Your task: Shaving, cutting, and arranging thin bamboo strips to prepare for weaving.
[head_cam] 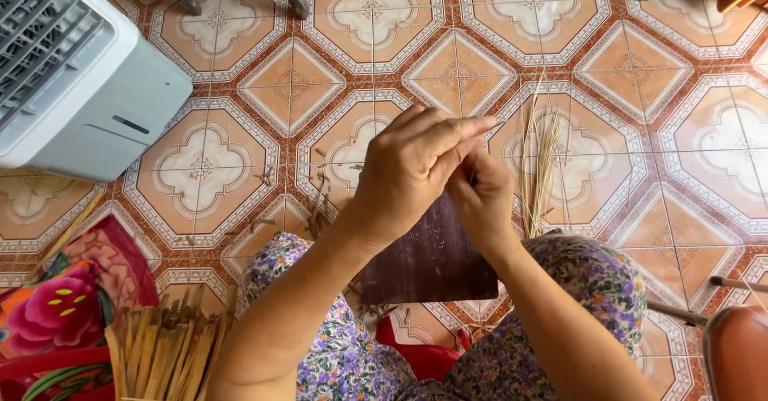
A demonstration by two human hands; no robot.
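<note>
Left hand (pixel 416 169) and right hand (pixel 482 197) pressed together above a dark wooden board (pixel 432 265) on floral-clad knees, thin dry straw strands (pixel 541 161) beside them, patterned floor tiles (pixel 640 73), white fan unit (pixel 72 73), bundle of leaf strips (pixel 164 349)

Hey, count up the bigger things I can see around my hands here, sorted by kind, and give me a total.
Hands: 2, left hand and right hand
Dark brown wooden board: 1
Bundles of dry straw-coloured strips: 2, and
White plastic fan unit: 1
Total: 6
</note>
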